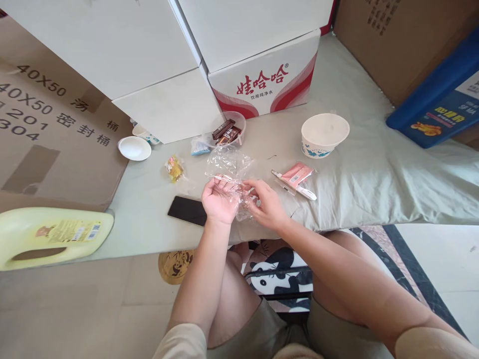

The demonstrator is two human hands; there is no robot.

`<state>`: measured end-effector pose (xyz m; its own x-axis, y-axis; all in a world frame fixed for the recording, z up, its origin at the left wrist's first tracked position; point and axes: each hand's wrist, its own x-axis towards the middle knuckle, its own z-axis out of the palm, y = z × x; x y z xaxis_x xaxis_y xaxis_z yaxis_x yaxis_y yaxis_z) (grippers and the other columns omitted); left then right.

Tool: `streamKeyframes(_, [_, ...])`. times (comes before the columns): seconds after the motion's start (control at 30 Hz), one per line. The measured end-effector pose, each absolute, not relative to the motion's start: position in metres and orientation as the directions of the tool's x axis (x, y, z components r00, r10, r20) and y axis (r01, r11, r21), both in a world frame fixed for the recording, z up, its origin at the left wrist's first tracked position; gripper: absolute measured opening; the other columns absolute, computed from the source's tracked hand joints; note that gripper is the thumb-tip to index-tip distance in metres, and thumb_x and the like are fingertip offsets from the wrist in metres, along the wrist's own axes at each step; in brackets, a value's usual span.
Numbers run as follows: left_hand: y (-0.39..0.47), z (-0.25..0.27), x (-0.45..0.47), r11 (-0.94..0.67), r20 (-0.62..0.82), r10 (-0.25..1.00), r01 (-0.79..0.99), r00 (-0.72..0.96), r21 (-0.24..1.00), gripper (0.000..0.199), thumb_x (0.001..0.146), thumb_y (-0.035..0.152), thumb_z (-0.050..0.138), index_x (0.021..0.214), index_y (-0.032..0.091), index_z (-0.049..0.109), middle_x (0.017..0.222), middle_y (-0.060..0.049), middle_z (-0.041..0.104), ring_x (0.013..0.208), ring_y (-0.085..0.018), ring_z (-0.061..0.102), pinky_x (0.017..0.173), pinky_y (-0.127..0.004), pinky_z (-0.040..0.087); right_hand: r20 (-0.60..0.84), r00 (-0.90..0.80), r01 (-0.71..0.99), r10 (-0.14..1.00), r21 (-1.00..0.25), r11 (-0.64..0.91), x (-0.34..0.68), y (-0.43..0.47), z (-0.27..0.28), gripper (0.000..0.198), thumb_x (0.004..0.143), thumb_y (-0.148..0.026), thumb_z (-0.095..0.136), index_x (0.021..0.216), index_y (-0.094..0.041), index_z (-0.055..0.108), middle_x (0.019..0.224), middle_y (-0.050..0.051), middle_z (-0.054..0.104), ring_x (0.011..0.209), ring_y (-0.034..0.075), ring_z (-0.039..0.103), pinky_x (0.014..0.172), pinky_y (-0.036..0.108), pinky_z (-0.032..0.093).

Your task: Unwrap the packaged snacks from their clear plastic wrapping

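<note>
Thin, crumpled clear plastic film (226, 160) is bunched between my hands just above the cloth-covered surface. My left hand (221, 202) is turned palm up, its bent fingers partly covered by the film and holding it. From the right, my right hand (266, 202) pinches the film between thumb and fingers. Beyond the film, a clear plastic bowl (242, 130) holds brown-wrapped snack packets (229, 133). A black phone (187, 210) lies by my left wrist. To the right of my right hand are a pink packet (297, 173) and a white-handled tool (307, 193).
A white paper bowl (325, 132) stands at the right. At the left are a yellow wrapped item (174, 168), a blue-white packet (200, 146), a small white bowl (134, 148) and a pale yellow jug (56, 234). White boxes (265, 85) and a cardboard box (56, 114) line the back.
</note>
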<state>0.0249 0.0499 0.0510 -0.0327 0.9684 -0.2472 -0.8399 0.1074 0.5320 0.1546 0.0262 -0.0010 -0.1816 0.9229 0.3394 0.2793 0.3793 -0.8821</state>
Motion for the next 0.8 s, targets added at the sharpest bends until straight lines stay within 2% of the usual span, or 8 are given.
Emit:
streamKeyframes(0.1, [0.050, 0.051, 0.023, 0.099, -0.243, 0.969, -0.819, -0.051, 0.566, 0.027, 0.093, 0.019, 0.040, 0.066, 0.019, 0.044, 0.059, 0.003, 0.035, 0.050, -0.009, 0.038, 0.056, -0.024, 0.039, 0.304, -0.210, 0.348, 0.929, -0.865, 0.362, 0.155, 0.028, 0.000, 0.033, 0.088, -0.022, 0.048, 0.120, -0.020, 0.057, 0.109, 0.010, 0.065, 0.099, 0.021, 0.063, 0.089, 0.037, 0.053])
streamKeyframes(0.3, [0.047, 0.051, 0.017, 0.028, -0.189, 0.976, -0.794, -0.110, 0.608, 0.029, 0.091, 0.017, 0.044, 0.062, 0.019, 0.039, 0.056, 0.004, 0.029, 0.046, -0.008, 0.030, 0.052, -0.024, 0.036, 0.156, -0.258, 0.573, 0.953, -0.770, 0.281, 0.150, 0.031, -0.008, 0.048, 0.085, -0.026, 0.055, 0.131, -0.014, 0.052, 0.136, 0.019, 0.055, 0.124, 0.032, 0.054, 0.104, 0.048, 0.044])
streamKeyframes(0.43, [0.044, 0.053, 0.019, 0.058, -0.212, 0.972, -0.777, -0.099, 0.627, 0.032, 0.093, 0.021, 0.042, 0.062, 0.020, 0.035, 0.055, 0.004, 0.025, 0.044, -0.009, 0.023, 0.050, -0.026, 0.032, 0.127, -0.279, 0.604, 0.952, -0.747, 0.277, 0.149, 0.028, -0.006, 0.051, 0.086, -0.036, 0.055, 0.133, -0.017, 0.051, 0.136, 0.017, 0.059, 0.135, 0.038, 0.044, 0.109, 0.059, 0.034])
streamKeyframes(0.53, [0.043, 0.053, 0.023, 0.089, -0.234, 0.969, -0.774, -0.077, 0.627, 0.032, 0.094, 0.023, 0.040, 0.062, 0.020, 0.033, 0.055, 0.005, 0.022, 0.043, -0.009, 0.019, 0.048, -0.026, 0.030, 0.112, -0.237, 0.576, 0.965, -0.784, 0.232, 0.148, 0.029, -0.007, 0.063, 0.080, -0.041, 0.060, 0.136, -0.017, 0.045, 0.137, 0.017, 0.059, 0.137, 0.039, 0.043, 0.112, 0.063, 0.026])
streamKeyframes(0.63, [0.043, 0.052, 0.025, 0.118, -0.242, 0.970, -0.789, -0.039, 0.603, 0.033, 0.094, 0.024, 0.040, 0.062, 0.020, 0.031, 0.054, 0.006, 0.021, 0.042, -0.008, 0.016, 0.046, -0.026, 0.026, 0.085, -0.212, 0.479, 0.974, -0.860, 0.179, 0.148, 0.034, -0.009, 0.074, 0.073, -0.038, 0.065, 0.139, -0.019, 0.037, 0.136, 0.015, 0.060, 0.135, 0.037, 0.046, 0.113, 0.065, 0.023])
streamKeyframes(0.7, [0.043, 0.051, 0.025, 0.108, -0.235, 0.971, -0.793, -0.045, 0.600, 0.034, 0.095, 0.024, 0.041, 0.063, 0.020, 0.032, 0.053, 0.006, 0.021, 0.042, -0.008, 0.014, 0.046, -0.025, 0.025, 0.074, -0.190, 0.387, 0.979, -0.911, 0.144, 0.149, 0.037, -0.010, 0.077, 0.070, -0.036, 0.066, 0.139, -0.021, 0.035, 0.130, 0.014, 0.062, 0.130, 0.036, 0.051, 0.112, 0.065, 0.025])
streamKeyframes(0.8, [0.043, 0.051, 0.023, 0.060, -0.214, 0.972, -0.790, -0.092, 0.610, 0.034, 0.095, 0.024, 0.043, 0.063, 0.020, 0.033, 0.053, 0.006, 0.022, 0.041, -0.007, 0.014, 0.045, -0.025, 0.024, 0.093, -0.165, 0.247, 0.982, -0.960, 0.133, 0.150, 0.038, -0.011, 0.073, 0.072, -0.033, 0.064, 0.137, -0.022, 0.034, 0.124, 0.014, 0.062, 0.122, 0.032, 0.056, 0.110, 0.059, 0.034])
